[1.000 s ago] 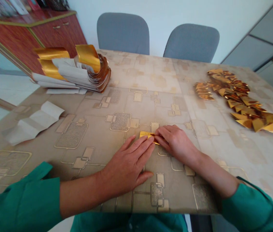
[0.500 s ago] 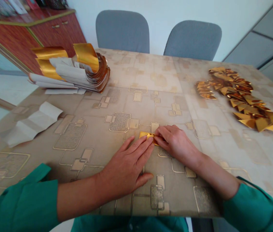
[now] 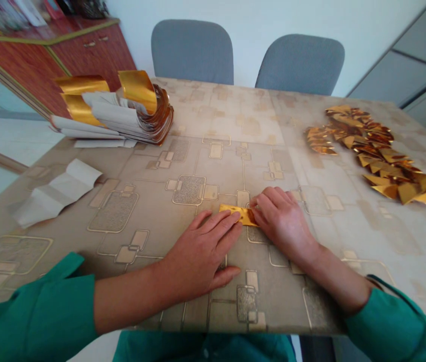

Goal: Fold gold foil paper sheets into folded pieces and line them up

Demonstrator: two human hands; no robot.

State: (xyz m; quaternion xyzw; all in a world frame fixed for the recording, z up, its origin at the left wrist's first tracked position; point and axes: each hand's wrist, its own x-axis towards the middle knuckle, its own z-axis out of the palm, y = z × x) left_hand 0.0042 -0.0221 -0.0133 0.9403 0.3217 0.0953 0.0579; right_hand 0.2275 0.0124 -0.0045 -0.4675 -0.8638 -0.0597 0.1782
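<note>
A small folded strip of gold foil paper [image 3: 247, 216] lies on the patterned tablecloth in front of me. My left hand [image 3: 207, 246] is flat, fingers stretched out, its fingertips pressing on the strip's left part. My right hand [image 3: 283, 213] is closed at the strip's right end, thumb and fingers gripping it; the end itself is hidden beneath them. Far to the right sits a pile of folded gold foil pieces [image 3: 377, 146]. At the back left stands a thick stack of gold foil paper sheets [image 3: 122, 113] with pale backs, bent upward.
A creased pale paper sheet [image 3: 60, 193] lies on the left of the table [image 3: 250, 120]. Two grey chairs [image 3: 192, 50] stand behind the far edge. A reddish wooden cabinet [image 3: 92, 58] is at the back left.
My right hand has shifted slightly right along the strip, and more of the gold surface shows between my hands. My left hand stays pressed on it.
</note>
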